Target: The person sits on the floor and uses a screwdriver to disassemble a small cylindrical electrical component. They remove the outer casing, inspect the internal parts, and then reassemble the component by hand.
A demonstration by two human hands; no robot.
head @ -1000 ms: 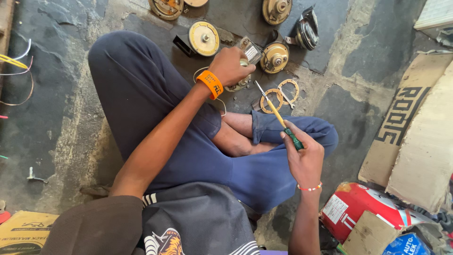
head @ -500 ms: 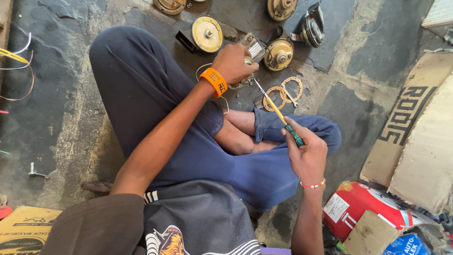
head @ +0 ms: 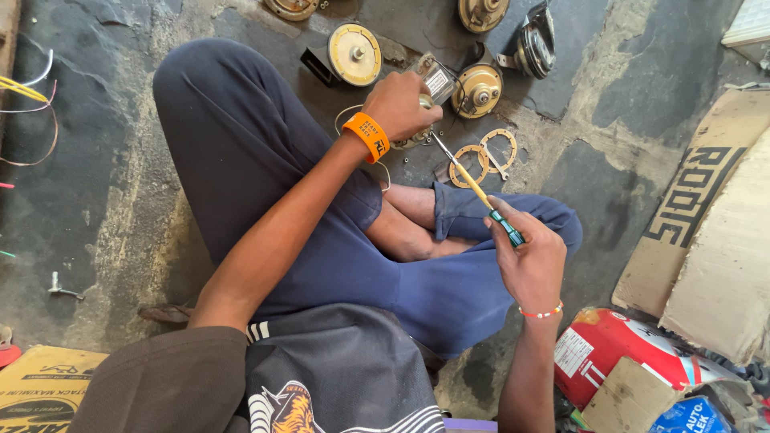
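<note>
Person seated cross-legged on concrete floor (head: 104, 208), dark blue trousers. L hand (head: 401, 103), orange wristband (head: 366, 136) on wrist, closed over a small round metal part (head: 417, 136) on the floor just past the knee; most of the part hidden under the hand, kind can't be told. R hand (head: 529, 261) closed around green handle of a screwdriver (head: 481, 192), yellow shank, metal tip angled up-left to the part under L hand; whether the tip touches it can't be told. Bead bracelet on R wrist.

Nearby on floor: brass-coloured disc horn (head: 354, 54) just left of L hand, second one (head: 478, 90) just right of it, black horn (head: 536, 50) near top edge. Two thin ring gaskets (head: 483, 154) beside the shank. Cardboard (head: 706, 216) at right edge, red can (head: 609, 353) toward bottom-right corner. Loose wires (head: 28, 88) at left edge.
</note>
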